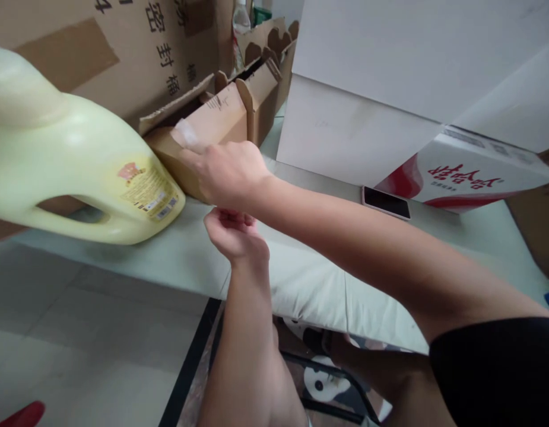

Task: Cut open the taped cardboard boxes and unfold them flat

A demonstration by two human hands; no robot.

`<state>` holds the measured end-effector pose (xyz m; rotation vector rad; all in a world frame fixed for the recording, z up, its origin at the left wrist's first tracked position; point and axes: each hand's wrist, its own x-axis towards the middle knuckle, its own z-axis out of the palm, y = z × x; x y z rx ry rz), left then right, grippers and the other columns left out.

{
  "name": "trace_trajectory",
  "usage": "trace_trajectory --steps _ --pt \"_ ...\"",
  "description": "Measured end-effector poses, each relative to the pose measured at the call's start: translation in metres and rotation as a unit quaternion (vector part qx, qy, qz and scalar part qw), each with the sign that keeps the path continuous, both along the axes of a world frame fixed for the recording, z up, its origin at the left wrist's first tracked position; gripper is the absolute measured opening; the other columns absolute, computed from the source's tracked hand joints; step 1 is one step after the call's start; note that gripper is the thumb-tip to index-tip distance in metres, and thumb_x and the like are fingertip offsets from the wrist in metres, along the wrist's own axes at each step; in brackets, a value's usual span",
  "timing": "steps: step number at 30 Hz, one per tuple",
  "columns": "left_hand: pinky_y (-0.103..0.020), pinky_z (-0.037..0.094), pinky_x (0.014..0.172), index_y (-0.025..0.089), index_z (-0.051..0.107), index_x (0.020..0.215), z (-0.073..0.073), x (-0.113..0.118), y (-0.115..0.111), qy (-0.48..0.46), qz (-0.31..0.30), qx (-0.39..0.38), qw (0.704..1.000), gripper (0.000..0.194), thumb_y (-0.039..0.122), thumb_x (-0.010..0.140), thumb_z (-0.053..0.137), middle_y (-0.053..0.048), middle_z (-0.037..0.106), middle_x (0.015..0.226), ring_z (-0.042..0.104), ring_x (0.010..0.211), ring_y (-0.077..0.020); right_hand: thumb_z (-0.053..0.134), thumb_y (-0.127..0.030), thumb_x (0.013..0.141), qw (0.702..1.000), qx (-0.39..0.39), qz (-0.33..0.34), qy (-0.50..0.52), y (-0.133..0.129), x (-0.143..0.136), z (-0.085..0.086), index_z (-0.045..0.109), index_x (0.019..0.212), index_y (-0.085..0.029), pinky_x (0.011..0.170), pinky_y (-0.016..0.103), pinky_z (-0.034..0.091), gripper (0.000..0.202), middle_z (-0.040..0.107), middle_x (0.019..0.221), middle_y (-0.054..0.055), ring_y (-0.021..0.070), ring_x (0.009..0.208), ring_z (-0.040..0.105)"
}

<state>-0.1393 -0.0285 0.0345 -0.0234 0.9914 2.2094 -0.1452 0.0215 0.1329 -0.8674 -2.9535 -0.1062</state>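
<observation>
My right hand (pixel 232 172) reaches across from the right. Its fingers are bent at the near end of a small cardboard box, by a whitish translucent piece (pixel 188 134) that sticks up there; whether they pinch it is hard to tell. Just below, my left hand (pixel 238 233) is turned palm up with its fingers curled in, partly behind the right hand; anything inside it is hidden. The small box (pixel 225 115) stands in a row of open cardboard boxes. A large pale yellow jug (pixel 91 154) with a label lies tilted left of the hands.
A big carton (pixel 136 53) stands behind the jug. White boxes (pixel 358 124) and a red-and-white box (pixel 461 172) are at the right, with a phone (pixel 385 202) before them. The pale green cloth (pixel 310 273) covers the table to its front edge. A clear bottle (pixel 241 21) stands behind.
</observation>
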Motion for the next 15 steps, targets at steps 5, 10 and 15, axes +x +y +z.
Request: trace_trajectory --steps 5,10,15 --pt "-0.026 0.03 0.053 0.022 0.027 0.063 0.005 -0.005 -0.01 0.019 0.095 -0.002 0.995 0.024 0.033 0.076 0.044 0.004 0.02 0.058 0.027 0.049 -0.0113 0.032 -0.029 0.102 0.998 0.009 -0.064 0.005 0.009 0.029 -0.004 0.056 0.122 -0.027 0.087 0.037 0.054 0.031 0.074 0.118 -0.001 0.0162 0.102 0.071" --pt "-0.025 0.035 0.062 0.021 0.028 0.066 0.0 -0.014 -0.018 0.11 0.239 -0.019 0.964 0.026 0.034 0.083 0.043 0.003 0.025 0.064 0.037 0.059 -0.0132 0.045 -0.035 0.099 0.989 -0.034 -0.111 0.092 0.018 0.092 -0.007 0.064 0.116 -0.021 0.086 0.046 0.057 0.029 0.073 0.12 0.011 0.0293 0.101 0.071" --pt "-0.022 0.042 0.079 0.023 0.048 0.078 0.013 -0.004 -0.019 0.133 0.203 -0.042 0.969 0.008 0.025 0.085 0.05 0.001 0.051 0.086 0.054 0.089 -0.0141 0.055 -0.044 0.092 0.906 -0.145 -0.182 0.355 -0.021 0.209 -0.011 0.063 0.12 -0.03 0.096 0.043 0.055 0.033 0.071 0.122 0.006 0.0282 0.111 0.068"
